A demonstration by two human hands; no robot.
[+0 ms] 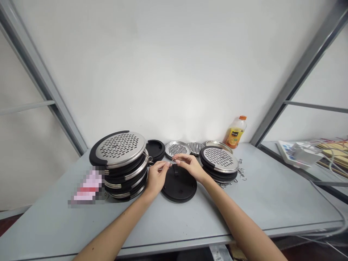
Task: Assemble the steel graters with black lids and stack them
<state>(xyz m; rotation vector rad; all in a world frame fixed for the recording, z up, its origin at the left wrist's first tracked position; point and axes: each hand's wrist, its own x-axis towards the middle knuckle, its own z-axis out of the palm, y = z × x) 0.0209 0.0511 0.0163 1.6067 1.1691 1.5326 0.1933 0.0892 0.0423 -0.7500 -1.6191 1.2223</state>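
Note:
Over the back edge of a round black disc (179, 186), my left hand (157, 177) and my right hand (192, 167) meet, thumbs and fingers pinched. Between their fingertips is a small thin shiny piece (173, 162), apparently wire; its exact shape is too small to make out. The disc lies flat on the table, with a short raised black tab near its back. Left of my left hand rises a stack of round black cases with perforated metal lids (121, 148) and wire loops at the side. A lower similar stack (220, 159) stands beyond my right wrist.
Behind my hands lie a black round dish (155, 149), perforated metal discs (177, 148) and a metal ring (219, 145). A juice bottle (236, 133) stands against the wall. At right, a power strip (296, 154) with cables sits on a shelf. Grey metal posts frame the table (174, 228).

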